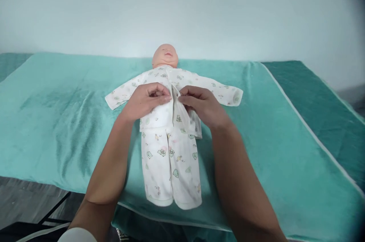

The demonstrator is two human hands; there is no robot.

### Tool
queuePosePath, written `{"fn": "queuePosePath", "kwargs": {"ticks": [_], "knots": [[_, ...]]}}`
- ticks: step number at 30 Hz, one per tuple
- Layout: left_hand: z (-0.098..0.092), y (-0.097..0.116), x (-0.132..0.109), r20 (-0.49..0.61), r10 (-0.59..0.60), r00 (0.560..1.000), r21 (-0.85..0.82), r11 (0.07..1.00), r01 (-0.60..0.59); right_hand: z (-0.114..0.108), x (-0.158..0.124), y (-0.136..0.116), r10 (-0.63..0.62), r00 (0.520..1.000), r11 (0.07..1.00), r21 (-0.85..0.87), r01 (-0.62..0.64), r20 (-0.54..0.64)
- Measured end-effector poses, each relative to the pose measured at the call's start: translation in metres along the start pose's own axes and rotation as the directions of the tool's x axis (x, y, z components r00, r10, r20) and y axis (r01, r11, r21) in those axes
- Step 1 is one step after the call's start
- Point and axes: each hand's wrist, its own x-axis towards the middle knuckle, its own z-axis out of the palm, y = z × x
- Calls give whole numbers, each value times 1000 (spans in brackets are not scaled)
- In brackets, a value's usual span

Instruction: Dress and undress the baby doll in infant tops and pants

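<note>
A baby doll [165, 56] lies on its back, dressed in a white baby shirt [156, 117] with small printed animals and matching trousers [171, 166]. Its sleeves spread out to both sides. My left hand [148, 99] pinches one front edge of the shirt at the chest between thumb and fingertips. Opposite it, my right hand [199, 101] pinches the other front edge, lifted a little off the doll. Between the two edges a narrow gap runs down the front. Below my right hand the shirt's lower corner is folded and raised.
A turquoise plush cloth [85, 120] with wrinkles at the left covers the table. Darker green cloth [319, 105] shows at the right beyond a pale edging. Behind stands a plain pale wall [182, 10]. A white cable [42, 231] and a dark frame are at the lower left.
</note>
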Motion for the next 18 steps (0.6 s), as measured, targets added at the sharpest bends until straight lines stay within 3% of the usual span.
{"fn": "queuePosePath", "kwargs": {"ticks": [2,10,18], "knots": [[2,-2,1,-30,1,1000,-7,1000,-1,3,-2,7,-13,1000,999,51,14,-12],[3,-6,-8,-77,-3,997,-22,1000,1,10,-3,10,-77,996,997,-24,79,51],[7,-9,-8,-98,-12,995,-67,998,6,2,-3,11,-20,994,999,51,14,107]]}}
